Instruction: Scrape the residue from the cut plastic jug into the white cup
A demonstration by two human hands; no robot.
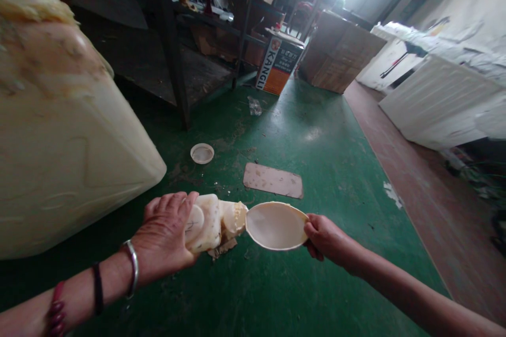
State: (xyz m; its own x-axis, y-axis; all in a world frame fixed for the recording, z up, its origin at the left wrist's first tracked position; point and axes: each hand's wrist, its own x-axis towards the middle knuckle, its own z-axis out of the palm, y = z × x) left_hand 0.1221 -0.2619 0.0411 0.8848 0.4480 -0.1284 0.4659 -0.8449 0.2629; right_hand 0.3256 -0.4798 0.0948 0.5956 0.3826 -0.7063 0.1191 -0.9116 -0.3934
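Green floor (308, 131) of a cluttered workshop; left hand (166, 237) grips a cream jug (211, 223) (lying sideways), spout toward the bowl (275, 225) pinched by right hand (324, 237).

The box (279, 64) standing on the floor (316, 131) at the back bears white letters "KANGLI" running up its orange and dark side; the last letter is partly cut off. Smaller print beside it is too small to read.
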